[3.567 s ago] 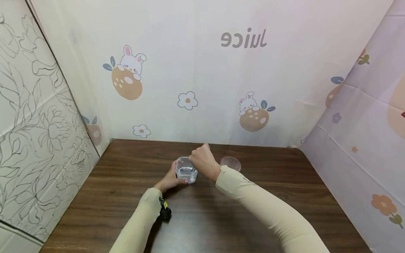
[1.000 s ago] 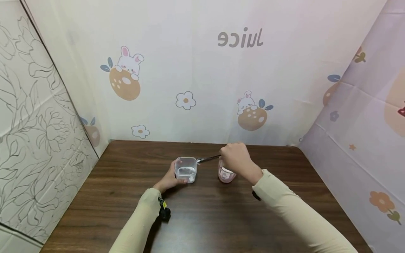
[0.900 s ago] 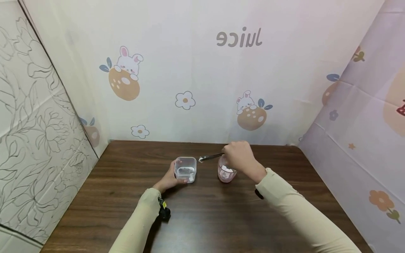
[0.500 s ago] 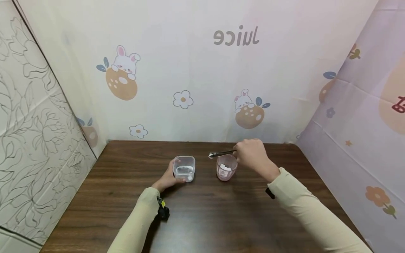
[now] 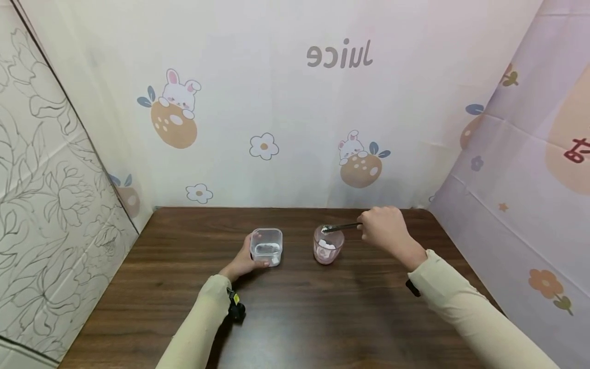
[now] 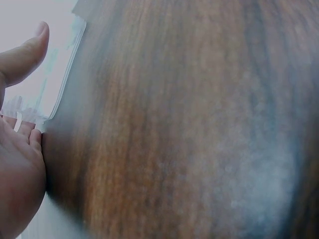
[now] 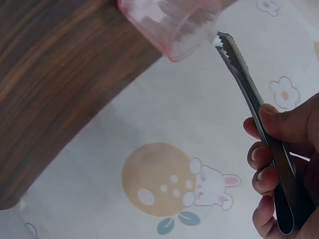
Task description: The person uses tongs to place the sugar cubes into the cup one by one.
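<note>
My left hand (image 5: pixel 241 260) grips a clear square plastic container (image 5: pixel 256 253) from its left side, thumb at the front. Some white pieces lie low in it. In the left wrist view the thumb (image 6: pixel 27 57) lies along the container's side. My right hand (image 5: pixel 386 231) holds metal tongs (image 5: pixel 343 226), pinched between thumb and fingers. Over the open mouth of a pink see-through cup (image 5: pixel 326 260), the tongs' tips carry a small white piece (image 5: pixel 325 230). Several white pieces sit inside the cup. The right wrist view shows the tongs' toothed tips (image 7: pixel 225 47) close together near the cup's rim.
Container and cup stand apart on a dark wooden table (image 5: pixel 295 318), toward its back edge. A printed cloth wall (image 5: pixel 295 102) rises behind it, with more panels at left and right. A black wrist camera (image 5: pixel 236 310) sits on the left sleeve.
My right hand has moved right from the container, bringing the tongs and white piece over the cup. The left hand has kept its grip on the container. The view has shifted slightly.
</note>
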`<action>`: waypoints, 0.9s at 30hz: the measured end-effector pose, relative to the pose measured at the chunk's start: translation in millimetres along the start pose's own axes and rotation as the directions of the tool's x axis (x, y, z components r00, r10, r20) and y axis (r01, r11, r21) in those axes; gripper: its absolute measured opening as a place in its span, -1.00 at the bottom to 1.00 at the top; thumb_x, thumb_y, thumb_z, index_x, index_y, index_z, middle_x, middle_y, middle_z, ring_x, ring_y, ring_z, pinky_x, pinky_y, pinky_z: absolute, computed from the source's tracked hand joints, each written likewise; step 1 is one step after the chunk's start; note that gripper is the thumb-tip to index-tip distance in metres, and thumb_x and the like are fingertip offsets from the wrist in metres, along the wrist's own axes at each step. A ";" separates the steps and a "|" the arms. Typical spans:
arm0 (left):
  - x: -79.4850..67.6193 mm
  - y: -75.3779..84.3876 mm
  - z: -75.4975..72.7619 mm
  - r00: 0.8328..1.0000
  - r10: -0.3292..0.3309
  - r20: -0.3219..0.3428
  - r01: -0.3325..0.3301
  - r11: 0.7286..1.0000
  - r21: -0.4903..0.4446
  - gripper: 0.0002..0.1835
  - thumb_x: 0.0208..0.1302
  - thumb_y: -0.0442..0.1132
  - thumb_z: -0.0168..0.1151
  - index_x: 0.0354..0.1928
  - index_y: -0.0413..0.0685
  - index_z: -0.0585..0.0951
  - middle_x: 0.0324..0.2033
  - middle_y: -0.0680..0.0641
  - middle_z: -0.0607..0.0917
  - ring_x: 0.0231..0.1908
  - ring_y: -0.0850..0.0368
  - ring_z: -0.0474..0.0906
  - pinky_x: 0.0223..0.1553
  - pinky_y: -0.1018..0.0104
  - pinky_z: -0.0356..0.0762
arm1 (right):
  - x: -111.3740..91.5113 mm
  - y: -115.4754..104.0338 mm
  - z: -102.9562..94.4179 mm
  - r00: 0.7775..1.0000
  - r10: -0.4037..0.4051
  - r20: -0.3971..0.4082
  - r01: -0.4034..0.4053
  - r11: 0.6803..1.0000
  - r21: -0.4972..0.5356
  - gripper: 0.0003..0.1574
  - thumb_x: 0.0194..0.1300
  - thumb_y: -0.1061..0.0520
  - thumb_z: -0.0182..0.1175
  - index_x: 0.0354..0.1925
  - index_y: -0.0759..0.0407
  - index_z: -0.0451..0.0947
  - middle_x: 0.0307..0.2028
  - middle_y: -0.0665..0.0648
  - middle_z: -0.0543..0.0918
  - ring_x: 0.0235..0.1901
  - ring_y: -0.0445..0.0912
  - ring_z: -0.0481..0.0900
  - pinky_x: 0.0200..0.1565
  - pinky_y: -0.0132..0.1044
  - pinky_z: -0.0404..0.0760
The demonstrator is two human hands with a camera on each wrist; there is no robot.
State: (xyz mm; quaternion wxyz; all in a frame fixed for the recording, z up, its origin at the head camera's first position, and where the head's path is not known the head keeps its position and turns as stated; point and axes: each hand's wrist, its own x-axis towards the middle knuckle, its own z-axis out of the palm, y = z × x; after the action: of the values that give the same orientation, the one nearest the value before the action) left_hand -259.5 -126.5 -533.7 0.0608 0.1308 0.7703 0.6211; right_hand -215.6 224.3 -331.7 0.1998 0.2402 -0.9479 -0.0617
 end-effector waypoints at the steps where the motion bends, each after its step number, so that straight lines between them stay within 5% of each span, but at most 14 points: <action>1: -0.3 -0.6 -0.1 1.000 -0.002 0.002 0.002 1.000 -0.005 0.11 -0.14 -0.51 0.49 0.41 -0.15 -0.01 0.31 -0.30 0.24 0.30 -0.24 0.12 0.30 -0.08 -0.03 | -1.2 0.0 1.8 1.000 0.000 0.004 0.000 1.000 -0.001 -0.79 -0.01 0.18 0.41 -0.67 0.01 0.62 -0.79 -0.02 0.46 -0.81 -0.16 0.18 -0.75 -0.25 0.21; 6: -3.7 3.5 -0.6 1.000 0.006 0.011 -0.005 0.999 -0.033 0.07 -0.14 -0.54 0.47 0.38 -0.24 0.00 0.30 -0.34 0.23 0.30 -0.27 0.10 0.29 -0.10 -0.06 | -5.6 -2.8 12.0 1.000 -0.014 0.001 0.014 1.000 0.000 -0.70 -0.06 0.19 0.44 -0.74 0.01 0.54 -0.84 -0.06 0.39 -0.80 -0.20 0.12 -0.75 -0.29 0.16; 14: -13.4 33.2 -3.1 0.999 0.012 0.052 -0.010 0.999 -0.050 0.01 -0.11 -0.57 0.42 0.35 -0.40 -0.02 0.29 -0.45 0.19 0.29 -0.37 0.07 0.28 -0.16 -0.06 | -10.0 -7.3 28.1 0.998 -0.056 -0.024 0.055 0.998 -0.038 -0.61 -0.15 0.20 0.48 -0.80 0.02 0.43 -0.85 -0.06 0.30 -0.81 -0.20 0.13 -0.73 -0.29 0.13; 21: -3.0 12.0 -1.4 1.000 -0.002 0.027 0.003 0.999 -0.044 0.06 -0.12 -0.53 0.45 0.38 -0.28 -0.03 0.33 -0.38 0.17 0.31 -0.31 0.06 0.30 -0.12 -0.07 | -10.8 -9.0 38.9 0.998 -0.065 0.006 0.066 0.996 -0.068 -0.61 -0.13 0.19 0.44 -0.79 0.04 0.40 -0.83 -0.05 0.28 -0.80 -0.18 0.13 -0.71 -0.28 0.14; 27: -11.0 29.1 -3.1 0.999 0.023 0.046 -0.020 0.999 -0.050 0.04 -0.12 -0.57 0.42 0.36 -0.38 -0.04 0.30 -0.47 0.16 0.29 -0.38 0.06 0.29 -0.14 -0.07 | -9.8 -11.1 43.4 0.997 -0.070 0.033 0.072 0.994 -0.080 -0.59 -0.10 0.16 0.46 -0.77 0.05 0.40 -0.81 -0.03 0.32 -0.79 -0.18 0.17 -0.70 -0.27 0.17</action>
State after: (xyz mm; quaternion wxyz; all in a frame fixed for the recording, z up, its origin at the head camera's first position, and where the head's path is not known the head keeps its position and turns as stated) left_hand -246.1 -126.7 -505.5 0.0753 0.1518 0.7516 0.6375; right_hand -220.7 220.1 -377.1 0.1926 0.2644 -0.9385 -0.1107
